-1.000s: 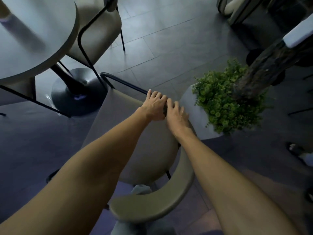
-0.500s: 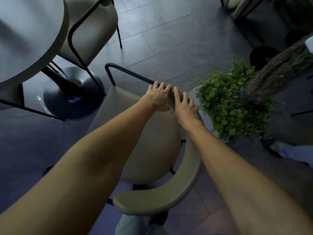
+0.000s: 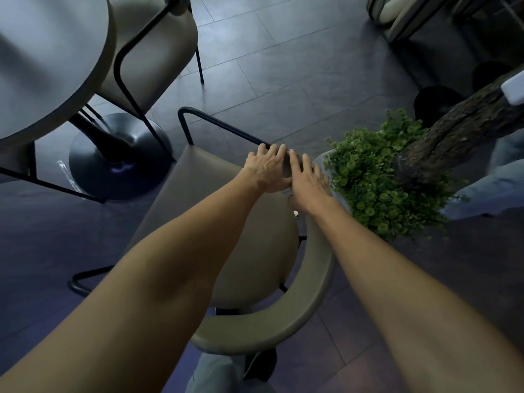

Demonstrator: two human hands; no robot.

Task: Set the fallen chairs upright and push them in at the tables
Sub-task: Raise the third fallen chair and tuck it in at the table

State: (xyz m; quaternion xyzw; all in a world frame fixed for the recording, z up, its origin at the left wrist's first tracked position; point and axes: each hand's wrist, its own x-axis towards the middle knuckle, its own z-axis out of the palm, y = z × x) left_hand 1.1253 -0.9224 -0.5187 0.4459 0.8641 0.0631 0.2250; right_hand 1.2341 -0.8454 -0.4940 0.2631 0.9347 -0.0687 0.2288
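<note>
A beige chair (image 3: 198, 208) with a curved backrest (image 3: 269, 330) and a black metal frame stands directly below me, its seat facing up. My left hand (image 3: 266, 168) curls over the far end of the armrest where the black rail meets the padding. My right hand (image 3: 307, 182) lies right beside it on the same padded end, fingers spread over it. The round grey table (image 3: 51, 52) is at the upper left on a black pedestal base (image 3: 119, 157). A second beige chair (image 3: 158, 46) stands tucked against the table's far side.
A leafy green plant (image 3: 377, 180) with a rough trunk (image 3: 453, 129) stands close on the chair's right. Another person's trouser leg (image 3: 496, 188) is behind the plant. More furniture (image 3: 397, 12) stands at the top right. Dark tiled floor lies between the chairs.
The chair's far end has swung slightly up and right in view, and its seat looks more level. Both hands stayed on the armrest end. The other person's leg came closer to the plant.
</note>
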